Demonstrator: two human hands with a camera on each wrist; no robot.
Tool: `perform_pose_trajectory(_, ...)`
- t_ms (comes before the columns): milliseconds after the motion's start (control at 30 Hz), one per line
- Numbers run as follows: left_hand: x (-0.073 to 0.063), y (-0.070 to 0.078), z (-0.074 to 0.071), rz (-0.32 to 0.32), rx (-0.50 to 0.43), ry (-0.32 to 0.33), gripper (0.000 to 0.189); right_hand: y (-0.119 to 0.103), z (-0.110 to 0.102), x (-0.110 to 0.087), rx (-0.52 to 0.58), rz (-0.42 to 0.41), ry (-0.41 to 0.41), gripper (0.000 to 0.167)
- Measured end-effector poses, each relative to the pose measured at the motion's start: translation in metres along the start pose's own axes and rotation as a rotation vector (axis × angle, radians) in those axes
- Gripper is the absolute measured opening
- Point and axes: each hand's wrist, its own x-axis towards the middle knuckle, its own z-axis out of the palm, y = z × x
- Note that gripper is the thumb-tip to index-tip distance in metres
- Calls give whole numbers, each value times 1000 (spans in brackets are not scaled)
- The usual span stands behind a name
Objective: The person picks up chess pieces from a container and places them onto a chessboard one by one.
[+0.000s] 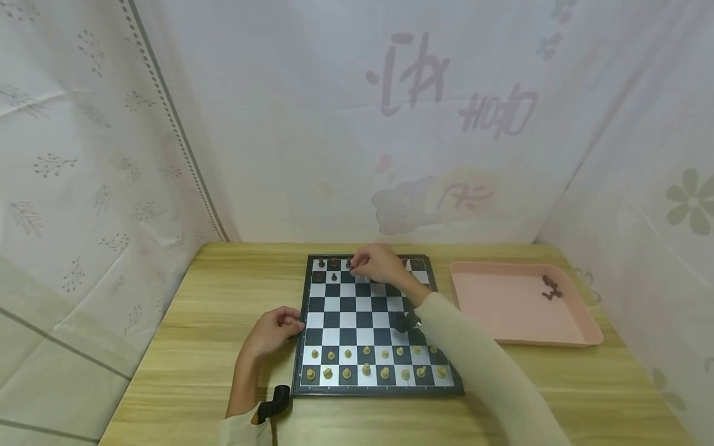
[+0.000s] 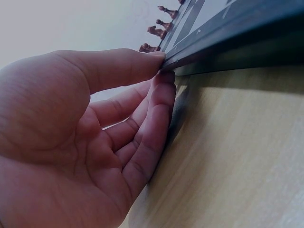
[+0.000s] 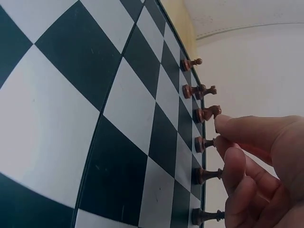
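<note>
A black-and-white chessboard lies on the table. My left hand grips its left edge, thumb on top and curled fingers below. Over the far rows, my right hand pinches a small dark chess piece between thumb and index finger; its shape is mostly hidden. Brown pieces stand along the far row, including a knight and a bishop close to the fingertips. Brown pawns stand at the left of the second row.
Cream chess pieces fill the two near rows. To the right of the board, a pink tray holds several brown pieces near its right side. The wooden table is bounded by patterned cloth behind and at the sides.
</note>
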Motion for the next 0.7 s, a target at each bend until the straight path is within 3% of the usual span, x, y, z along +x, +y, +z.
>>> perform_pose_trajectory(300, -1, -1, 0, -5, 7, 0, 25, -8, 8, 3, -28, 55, -30, 8)
perform_pose_trajectory(700, 0, 0, 0, -3, 24, 6, 25, -14, 12, 3, -139, -11, 3, 10)
